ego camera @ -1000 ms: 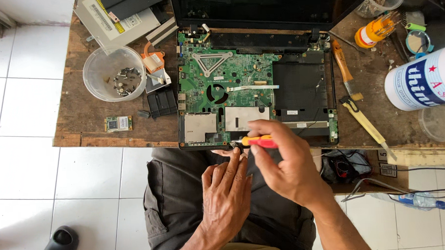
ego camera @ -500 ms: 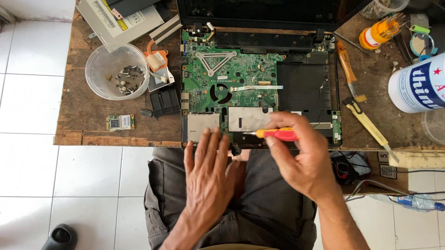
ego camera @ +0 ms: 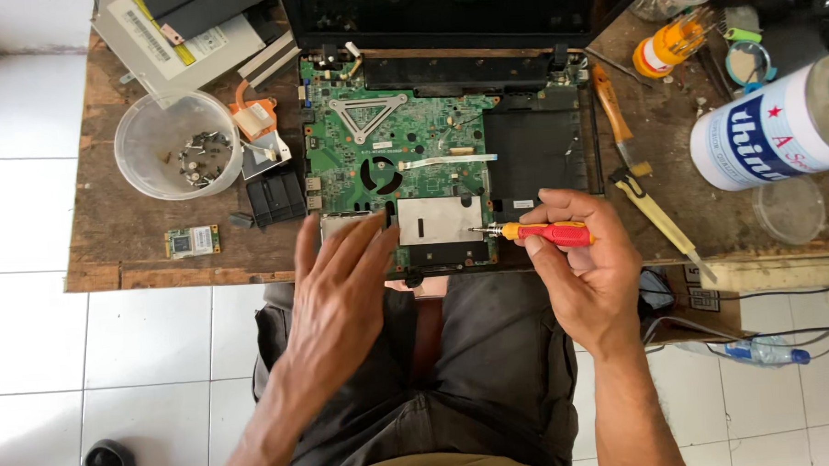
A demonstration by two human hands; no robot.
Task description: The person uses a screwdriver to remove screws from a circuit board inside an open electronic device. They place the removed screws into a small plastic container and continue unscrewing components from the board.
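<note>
right hand point(ego camera: 586, 273) pinching screwdriver point(ego camera: 548, 233), left hand point(ego camera: 339, 300) splayed

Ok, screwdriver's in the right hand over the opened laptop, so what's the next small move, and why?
Probably bring the left hand down flat on the near edge of the laptop to steady it. The right hand holds the red and yellow screwdriver lying sideways, its tip pointing at the metal plate and not seated on any screw, while the left hand's spread fingers hover at that edge.

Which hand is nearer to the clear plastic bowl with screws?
Left. The left hand is open over the laptop's front edge, right of the clear plastic bowl; the right hand, holding the red screwdriver, is farther right.
</note>
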